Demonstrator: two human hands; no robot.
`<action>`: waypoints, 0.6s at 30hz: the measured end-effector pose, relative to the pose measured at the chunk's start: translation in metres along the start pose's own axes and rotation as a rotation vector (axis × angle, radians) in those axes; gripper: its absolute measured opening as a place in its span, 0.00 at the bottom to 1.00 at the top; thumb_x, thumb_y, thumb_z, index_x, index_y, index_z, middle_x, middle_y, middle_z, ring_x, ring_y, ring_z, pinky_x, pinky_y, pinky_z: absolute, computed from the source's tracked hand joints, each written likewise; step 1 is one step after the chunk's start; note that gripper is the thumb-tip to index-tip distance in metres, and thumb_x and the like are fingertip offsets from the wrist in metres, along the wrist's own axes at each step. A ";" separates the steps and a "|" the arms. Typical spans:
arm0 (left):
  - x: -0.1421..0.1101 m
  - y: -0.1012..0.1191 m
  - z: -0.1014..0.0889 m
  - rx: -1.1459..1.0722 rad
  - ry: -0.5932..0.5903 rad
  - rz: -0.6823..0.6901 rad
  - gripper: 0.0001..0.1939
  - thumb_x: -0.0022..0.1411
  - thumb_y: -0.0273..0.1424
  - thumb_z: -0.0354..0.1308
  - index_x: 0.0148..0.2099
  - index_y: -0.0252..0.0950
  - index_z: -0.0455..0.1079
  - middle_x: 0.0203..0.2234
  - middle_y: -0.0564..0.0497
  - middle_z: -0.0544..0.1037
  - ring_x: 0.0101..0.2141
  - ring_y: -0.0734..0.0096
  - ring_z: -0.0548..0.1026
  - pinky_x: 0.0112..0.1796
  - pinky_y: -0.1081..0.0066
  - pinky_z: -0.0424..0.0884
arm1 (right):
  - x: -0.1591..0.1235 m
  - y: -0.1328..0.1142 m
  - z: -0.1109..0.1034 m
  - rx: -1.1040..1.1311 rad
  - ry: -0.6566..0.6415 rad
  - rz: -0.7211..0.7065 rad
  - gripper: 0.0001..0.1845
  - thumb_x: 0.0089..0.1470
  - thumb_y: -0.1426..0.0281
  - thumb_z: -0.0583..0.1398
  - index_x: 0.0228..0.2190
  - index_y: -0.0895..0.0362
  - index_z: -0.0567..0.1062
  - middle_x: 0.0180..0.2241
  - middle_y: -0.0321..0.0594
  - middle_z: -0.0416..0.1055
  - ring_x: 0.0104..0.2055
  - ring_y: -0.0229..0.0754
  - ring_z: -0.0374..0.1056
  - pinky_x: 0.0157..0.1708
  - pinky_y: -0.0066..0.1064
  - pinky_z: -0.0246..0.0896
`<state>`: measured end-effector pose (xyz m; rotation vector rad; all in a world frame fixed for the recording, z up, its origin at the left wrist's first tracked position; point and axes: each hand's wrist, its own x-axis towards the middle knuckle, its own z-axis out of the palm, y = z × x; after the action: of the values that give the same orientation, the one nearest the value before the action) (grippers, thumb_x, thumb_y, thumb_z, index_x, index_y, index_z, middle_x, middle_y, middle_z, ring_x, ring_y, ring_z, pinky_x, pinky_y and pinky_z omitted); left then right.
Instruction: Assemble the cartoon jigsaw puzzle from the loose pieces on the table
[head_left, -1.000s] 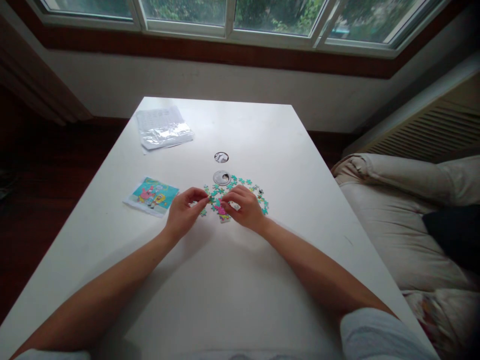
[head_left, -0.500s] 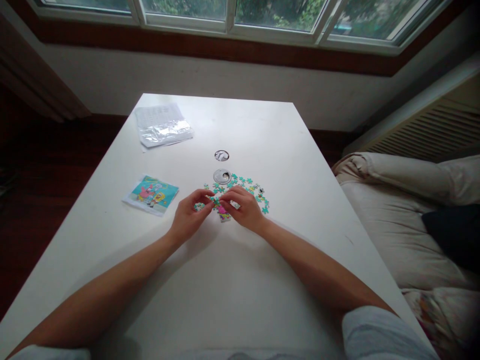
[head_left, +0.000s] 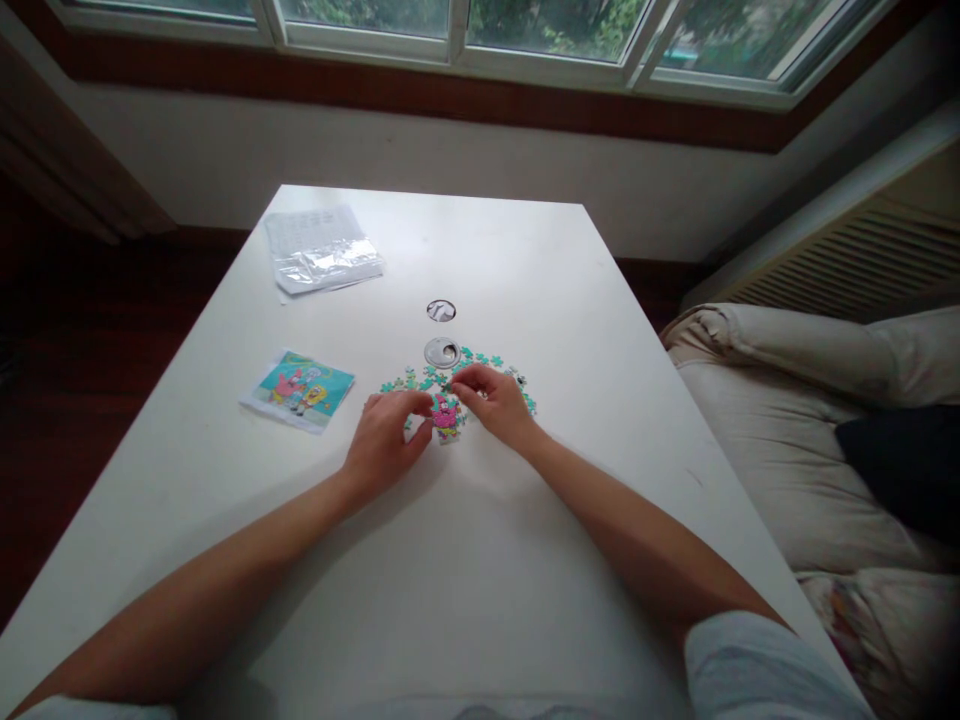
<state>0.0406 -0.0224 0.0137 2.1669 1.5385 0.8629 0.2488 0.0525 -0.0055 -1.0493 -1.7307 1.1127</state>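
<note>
A joined pink patch of jigsaw puzzle lies between my hands on the white table. My left hand rests at its left edge, thumb and forefinger apart, with nothing visible held in them. Just above the patch, the fingertips of my right hand pinch a small dark puzzle piece. Loose teal puzzle pieces are scattered behind and around both hands; some are hidden under my fingers.
To the left lies a picture sheet of cartoon characters. A clear plastic bag with paper sits at the far left of the table. Behind the pieces are a round grey grommet and a round hole. A sofa stands right.
My hands were close together over the pink patch. The right hand has drawn slightly up and right with a piece, the left has lowered and opened, and more of the patch shows.
</note>
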 end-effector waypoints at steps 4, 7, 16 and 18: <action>-0.006 0.000 0.005 0.175 -0.206 0.331 0.17 0.69 0.33 0.58 0.58 0.41 0.71 0.59 0.44 0.75 0.59 0.53 0.70 0.59 0.52 0.64 | 0.009 0.009 -0.019 -0.049 -0.023 0.124 0.07 0.55 0.65 0.64 0.35 0.54 0.78 0.30 0.35 0.77 0.32 0.39 0.71 0.36 0.32 0.65; -0.007 -0.002 0.008 0.223 -0.269 0.429 0.18 0.69 0.35 0.57 0.59 0.41 0.71 0.62 0.45 0.73 0.61 0.53 0.68 0.62 0.51 0.61 | 0.009 0.007 -0.028 -0.197 -0.116 0.135 0.07 0.55 0.67 0.63 0.36 0.54 0.79 0.29 0.34 0.78 0.31 0.38 0.70 0.36 0.31 0.64; -0.007 -0.009 0.005 0.282 -0.247 0.419 0.10 0.69 0.32 0.56 0.51 0.41 0.75 0.54 0.46 0.78 0.53 0.55 0.73 0.55 0.53 0.66 | -0.005 -0.001 -0.011 -0.456 -0.180 -0.020 0.07 0.55 0.77 0.62 0.32 0.55 0.79 0.29 0.34 0.76 0.31 0.37 0.67 0.34 0.28 0.58; -0.006 -0.010 0.005 0.273 -0.246 0.411 0.09 0.69 0.32 0.57 0.49 0.41 0.75 0.53 0.47 0.78 0.51 0.56 0.74 0.54 0.54 0.66 | -0.005 0.000 -0.009 -0.486 -0.186 -0.042 0.08 0.55 0.78 0.62 0.32 0.55 0.79 0.30 0.35 0.76 0.32 0.38 0.67 0.35 0.29 0.58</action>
<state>0.0353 -0.0247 0.0026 2.7285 1.1658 0.4880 0.2591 0.0502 -0.0043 -1.2169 -2.2316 0.7973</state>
